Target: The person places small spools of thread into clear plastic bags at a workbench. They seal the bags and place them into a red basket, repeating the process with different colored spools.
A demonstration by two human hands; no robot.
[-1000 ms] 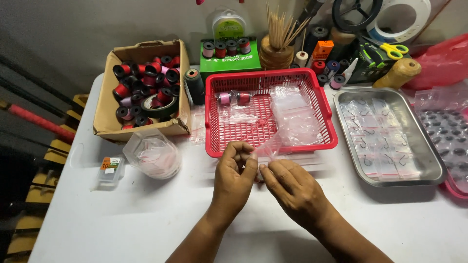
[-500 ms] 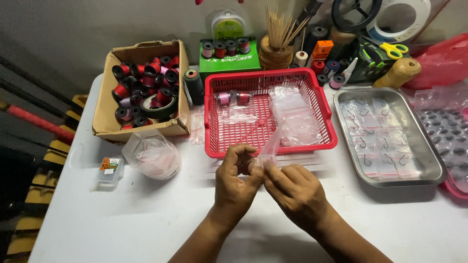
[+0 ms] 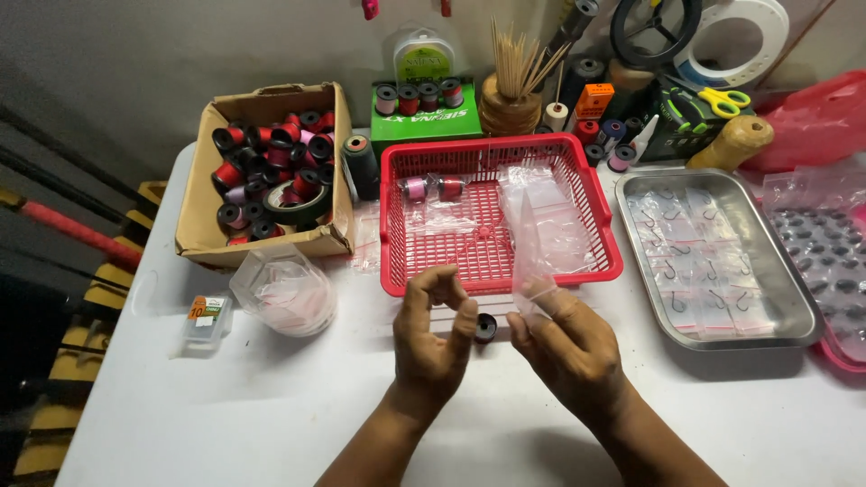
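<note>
A: Head view, hands at the table's near side. Right hand pinches the mouth of a clear bag, which stands up from the grip and leans over the red basket. Left hand is curled, fingertips nearly together, holding nothing that I can make out.

B: Spool?

A: Small dark spool lies on the table between the hands, just left of the grip, apart from both.

B: Handling note?

A: Judgement: keep the bag mouth spread with thumb and forefinger; the film is limp and will fold shut.

B: Room?

A: Basket rim sits just beyond the grip, steel tray to its right. Bare table lies nearer the body and to the left, short of the plastic cup.
</note>
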